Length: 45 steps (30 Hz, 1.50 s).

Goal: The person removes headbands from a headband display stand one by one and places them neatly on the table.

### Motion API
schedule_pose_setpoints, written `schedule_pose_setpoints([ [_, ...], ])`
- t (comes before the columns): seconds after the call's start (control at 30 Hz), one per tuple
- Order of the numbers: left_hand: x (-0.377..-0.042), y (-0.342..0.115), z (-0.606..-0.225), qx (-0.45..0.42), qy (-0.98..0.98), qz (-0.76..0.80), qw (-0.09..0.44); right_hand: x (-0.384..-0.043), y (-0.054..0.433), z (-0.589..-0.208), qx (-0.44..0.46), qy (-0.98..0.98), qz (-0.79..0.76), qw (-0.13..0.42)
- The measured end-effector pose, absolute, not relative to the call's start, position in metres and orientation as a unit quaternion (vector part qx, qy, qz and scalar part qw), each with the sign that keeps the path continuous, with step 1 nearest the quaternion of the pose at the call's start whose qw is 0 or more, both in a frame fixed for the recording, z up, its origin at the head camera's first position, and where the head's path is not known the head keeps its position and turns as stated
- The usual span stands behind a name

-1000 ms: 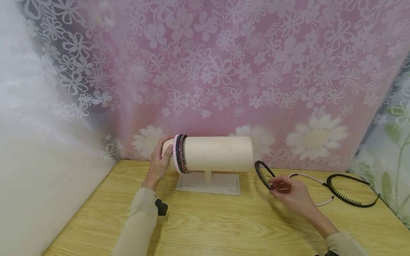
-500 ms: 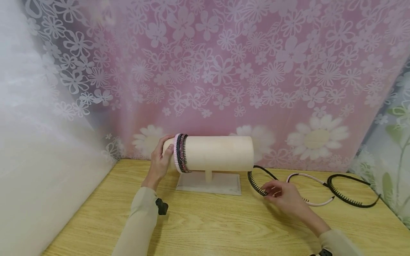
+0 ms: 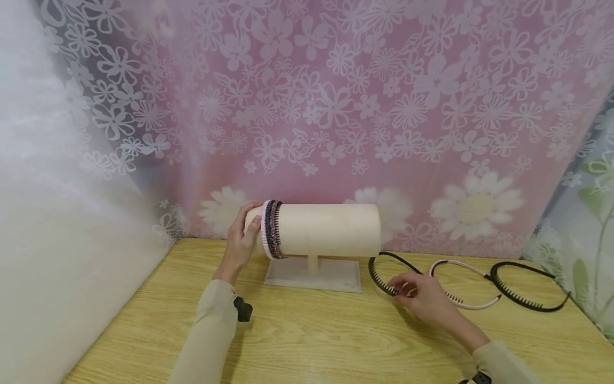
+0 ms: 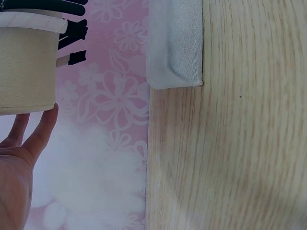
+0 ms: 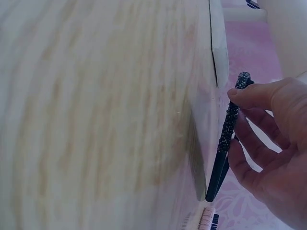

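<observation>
My left hand (image 3: 241, 237) holds the left end of a cream cylindrical headband stand (image 3: 331, 229), thumb in front and fingers over the top. In the left wrist view, fingertips of that hand (image 4: 24, 158) touch the cylinder's end. Close to them, several headbands sit side by side round the cylinder: a pink one (image 3: 264, 234), a black one and a dark glittery toothed one (image 3: 275, 229). To the right of the stand, my right hand (image 3: 424, 298) pinches a black toothed headband (image 3: 376, 277). The right wrist view shows dark sparkling stones along this headband (image 5: 229, 122), with the thumb on it.
A pink headband (image 3: 479, 306) and another black toothed headband (image 3: 520, 301) lie on the wood-grain table (image 3: 312, 336) at the right. The stand's pale rectangular base (image 3: 336, 280) rests near the back edge. A pink flowered curtain (image 3: 307, 106) hangs behind.
My right hand has moved left and slightly down, bringing the black headband from a raised, tilted pose to a flatter one near the tabletop. My left hand stays on the stand.
</observation>
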<state>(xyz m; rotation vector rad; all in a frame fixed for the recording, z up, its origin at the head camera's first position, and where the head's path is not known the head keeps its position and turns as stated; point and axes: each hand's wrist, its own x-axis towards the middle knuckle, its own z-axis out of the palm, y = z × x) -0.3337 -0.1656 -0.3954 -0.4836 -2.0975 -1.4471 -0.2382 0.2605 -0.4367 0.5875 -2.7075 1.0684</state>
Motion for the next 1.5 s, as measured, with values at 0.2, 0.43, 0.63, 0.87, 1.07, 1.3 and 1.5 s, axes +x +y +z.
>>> schedule_pose_setpoints([
  [0.2, -0.334, -0.166, -0.396, -0.181, -0.778, -0.536, 0.273, -0.239, 0.260, -0.439, 0.193, -0.917, 0.339, 0.082],
  [0.43, -0.334, -0.165, -0.395, -0.178, -0.779, -0.537, 0.271, -0.240, 0.262, -0.442, 0.206, -0.924, 0.313, 0.074],
  [0.63, -0.333, -0.165, -0.394, -0.176, -0.778, -0.537, 0.275, -0.240, 0.263, -0.441, 0.233, -0.921, 0.305, 0.067],
  [0.87, -0.334, -0.166, -0.396, -0.177, -0.778, -0.536, 0.274, -0.238, 0.261, -0.437, 0.208, -0.922, 0.319, 0.070],
  [1.07, -0.336, -0.169, -0.396, -0.183, -0.778, -0.532, 0.280, -0.235, 0.265, -0.432, 0.176, -0.917, 0.339, 0.113],
  [1.3, -0.336, -0.169, -0.396, -0.195, -0.773, -0.538, 0.274, -0.233, 0.275, -0.412, 0.148, -0.925, 0.320, 0.142],
  [1.5, -0.337, -0.166, -0.397, -0.189, -0.772, -0.543, 0.271, -0.233, 0.284, -0.391, 0.152, -0.915, 0.321, 0.193],
])
